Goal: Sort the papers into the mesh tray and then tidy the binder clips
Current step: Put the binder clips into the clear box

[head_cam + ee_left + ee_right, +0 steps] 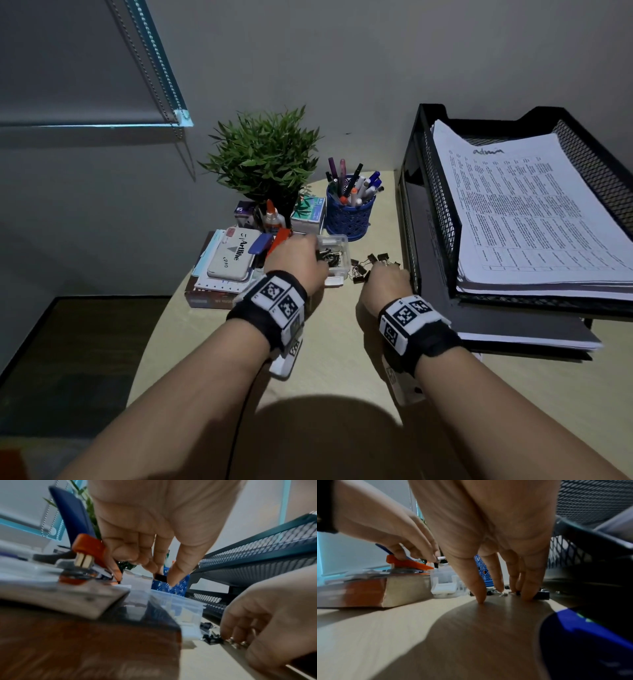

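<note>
A stack of printed papers [527, 212] lies in the top level of the black mesh tray [442, 205] at the right. Beside the tray's foot, several loose black binder clips [371, 262] lie on the table. My right hand [383, 274] is on them, its straight fingertips [529, 596] pressing down on the table among the binder clips [541, 595]. A small clear plastic box [337, 241] holding more clips stands just to the left. Over it my left hand [163, 573] pinches one black binder clip [159, 577] between thumb and finger.
Left of the box is a pile of books [212, 291] with a grey stamp pad [234, 257] and an orange stapler [279, 238] on top. Behind stand a potted plant [263, 154], a glue bottle [272, 216] and a blue pen cup [349, 214]. The beige table [325, 359] extends toward me.
</note>
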{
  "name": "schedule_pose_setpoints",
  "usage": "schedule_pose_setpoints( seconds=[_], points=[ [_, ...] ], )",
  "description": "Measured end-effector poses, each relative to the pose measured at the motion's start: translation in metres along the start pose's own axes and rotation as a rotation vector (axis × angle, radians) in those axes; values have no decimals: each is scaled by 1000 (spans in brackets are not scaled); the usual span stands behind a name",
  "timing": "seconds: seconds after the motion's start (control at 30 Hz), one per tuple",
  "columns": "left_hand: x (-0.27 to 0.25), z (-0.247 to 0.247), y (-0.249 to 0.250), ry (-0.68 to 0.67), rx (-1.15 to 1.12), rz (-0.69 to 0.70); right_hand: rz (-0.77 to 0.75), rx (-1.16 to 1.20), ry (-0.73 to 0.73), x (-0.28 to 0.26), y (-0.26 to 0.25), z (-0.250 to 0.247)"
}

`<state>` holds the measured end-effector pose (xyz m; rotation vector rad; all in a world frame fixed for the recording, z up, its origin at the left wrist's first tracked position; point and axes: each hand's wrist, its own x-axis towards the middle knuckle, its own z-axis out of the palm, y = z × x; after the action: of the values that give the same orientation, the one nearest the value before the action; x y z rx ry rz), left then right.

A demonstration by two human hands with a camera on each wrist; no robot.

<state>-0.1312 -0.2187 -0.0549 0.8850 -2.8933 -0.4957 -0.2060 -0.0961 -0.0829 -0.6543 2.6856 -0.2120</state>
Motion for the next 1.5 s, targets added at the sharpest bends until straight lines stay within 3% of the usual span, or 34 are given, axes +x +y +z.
schedule_pose_setpoints(
  seconds=[0.13, 0.27, 0.43, 0.53, 0.77, 0.9, 1.0, 1.07, 1.13, 1.23, 1.33, 1.5],
  points=[
    [14, 5, -1, -54, 55, 3, 2, -40, -14, -1, 1, 7],
    [5, 16, 13, -13, -18, 122, -2, 1, 17, -2, 4, 8],
    [-3, 46, 25, -301, 131, 231, 67, 48, 26, -8, 7, 8],
    [-3, 52, 28, -356, 215, 244, 54, 19, 9, -10, 8, 8],
    [-10, 51, 29, -328, 281, 259, 27, 82, 48, -14, 6, 7],
    [-21, 55, 20, -338, 213, 216, -146, 247, 254, -8, -10, -12],
    [-28, 53, 18, -341, 209, 208, -282, 389, 295, 1, -26, -26],
    [-32, 51, 16, -338, 213, 203, -281, 390, 303, 8, -28, -27],
    [-35, 49, 15, -347, 232, 203, -193, 349, 289, 12, -21, -24],
    [-37, 43, 14, -348, 224, 181, -78, 204, 136, 13, -7, -9],
    [-35, 31, 16, -263, 134, 142, -94, 70, 20, 8, 0, 9],
    [-4, 0, 14, -104, 0, 80, -139, 30, 38, 9, 5, 14]
  ],
)
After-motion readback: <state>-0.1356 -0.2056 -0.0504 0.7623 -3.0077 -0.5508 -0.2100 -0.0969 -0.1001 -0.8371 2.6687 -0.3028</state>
